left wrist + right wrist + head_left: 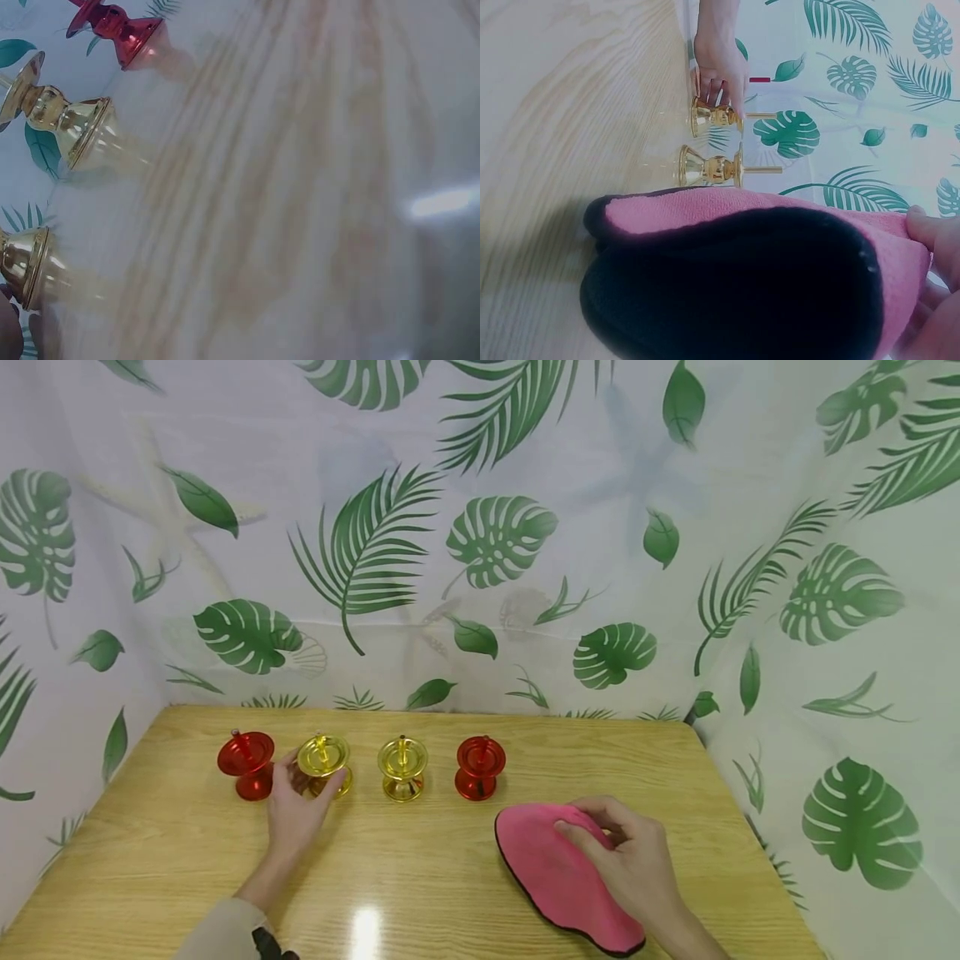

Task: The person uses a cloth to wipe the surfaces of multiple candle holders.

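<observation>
Pink cloth (551, 868) at near right is pinched by the right hand (637, 856), while at far left the left hand (296, 810) grips a gold candlestick (324, 758) beside a red candlestick (250, 762).

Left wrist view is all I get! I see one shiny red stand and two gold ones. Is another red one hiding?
Observer: Yes! In the head view, a second red stand is at the far left of the row.
Operator: Cool! What's the other hand got?
Observer: The right hand is pinching a pink cloth.
Operator: Is it pink all over?
Observer: No, the right wrist view shows a big dark side on it too.
</observation>
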`<state>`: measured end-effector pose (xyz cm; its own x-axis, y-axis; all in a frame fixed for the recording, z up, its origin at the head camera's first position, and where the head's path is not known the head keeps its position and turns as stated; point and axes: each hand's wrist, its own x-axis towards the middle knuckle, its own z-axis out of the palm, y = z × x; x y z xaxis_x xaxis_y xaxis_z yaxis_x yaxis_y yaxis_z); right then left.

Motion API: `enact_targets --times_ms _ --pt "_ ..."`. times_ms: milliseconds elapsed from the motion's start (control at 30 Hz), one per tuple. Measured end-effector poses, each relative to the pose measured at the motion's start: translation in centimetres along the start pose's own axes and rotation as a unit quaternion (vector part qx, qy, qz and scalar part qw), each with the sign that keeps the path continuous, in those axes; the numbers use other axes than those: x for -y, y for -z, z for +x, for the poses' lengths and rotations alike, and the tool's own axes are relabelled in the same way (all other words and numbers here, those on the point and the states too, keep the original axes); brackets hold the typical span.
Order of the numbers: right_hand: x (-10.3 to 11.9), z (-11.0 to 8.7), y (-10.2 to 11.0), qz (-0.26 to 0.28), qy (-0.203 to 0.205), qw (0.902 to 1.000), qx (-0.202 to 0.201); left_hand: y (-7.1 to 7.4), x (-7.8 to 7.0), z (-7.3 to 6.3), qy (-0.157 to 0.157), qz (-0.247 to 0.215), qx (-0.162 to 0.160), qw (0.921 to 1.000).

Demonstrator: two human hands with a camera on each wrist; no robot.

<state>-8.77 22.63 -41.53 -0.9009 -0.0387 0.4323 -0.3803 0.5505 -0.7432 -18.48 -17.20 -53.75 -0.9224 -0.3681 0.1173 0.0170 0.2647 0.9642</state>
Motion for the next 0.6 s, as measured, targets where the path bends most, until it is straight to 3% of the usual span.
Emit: enact_targets --times_ms 300,600 --pt "0.0 0.1 0.0 0.000 -0.003 1.0000 0.004 0.2 0.3 0.3 -0.008 0.012 0.021 0.9997" --pt "0.0 0.2 0.0 0.003 -0.005 1.0000 -0.005 0.7 -1.2 -1.4 -0.035 0.014 0.024 0.9990"
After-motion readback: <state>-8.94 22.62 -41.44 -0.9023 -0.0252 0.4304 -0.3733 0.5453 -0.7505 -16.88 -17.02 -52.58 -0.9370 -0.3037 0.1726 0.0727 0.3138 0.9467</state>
